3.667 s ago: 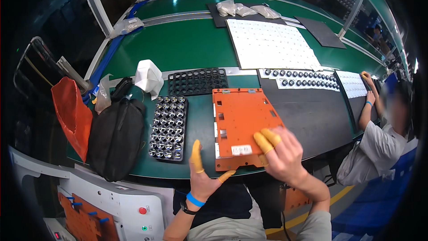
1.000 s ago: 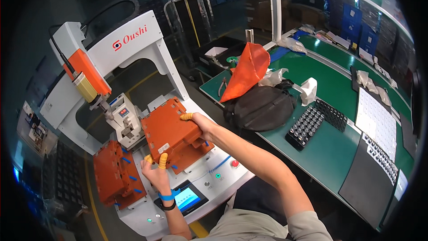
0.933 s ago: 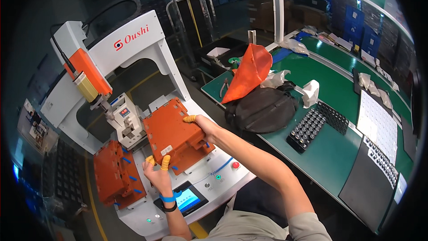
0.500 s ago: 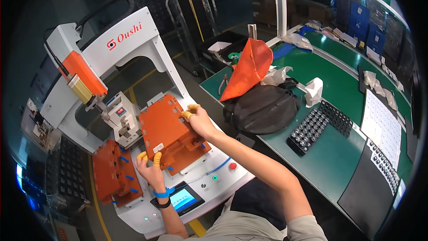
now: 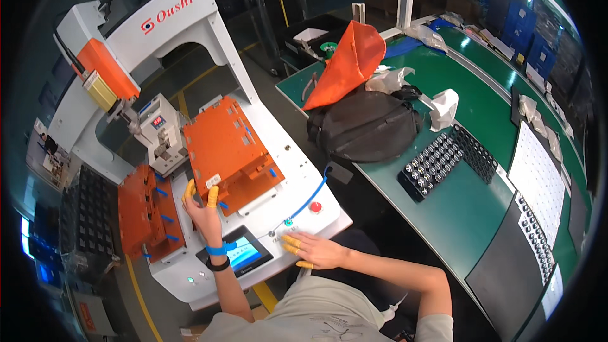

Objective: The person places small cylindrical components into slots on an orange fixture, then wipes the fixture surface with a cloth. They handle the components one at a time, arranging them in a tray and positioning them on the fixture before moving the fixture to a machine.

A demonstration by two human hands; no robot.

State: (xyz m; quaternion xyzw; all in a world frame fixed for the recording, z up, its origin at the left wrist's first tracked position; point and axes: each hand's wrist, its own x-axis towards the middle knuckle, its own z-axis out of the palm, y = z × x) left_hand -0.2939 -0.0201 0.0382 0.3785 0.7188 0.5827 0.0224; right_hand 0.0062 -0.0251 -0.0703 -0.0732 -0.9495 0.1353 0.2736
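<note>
An orange fixture with a flat top plate (image 5: 225, 145) rests on the white bed of a benchtop machine. At its near left corner is my left hand (image 5: 204, 215), its yellow-capped fingers spread and touching or very near the edge. Over the front of the machine bed, my right hand (image 5: 320, 251) stretches its fingers toward a lit green button (image 5: 288, 222); it holds nothing, and yellow covers show on its fingertips. A touch screen (image 5: 244, 250) lies between the two wrists. Whether the right fingertips touch the panel, I cannot tell.
Left of the plate stands a second orange fixture (image 5: 149, 209). Above hangs the machine's screwdriving head (image 5: 104, 92); a small feeder (image 5: 164, 133) sits behind. A red stop button (image 5: 316, 207) is on the bed. On the green table lie a black bag (image 5: 364, 126) and black trays (image 5: 430, 168).
My right hand has left the far right edge of the orange fixture and come back toward me, over the front panel. My left hand stays by the near left corner.
</note>
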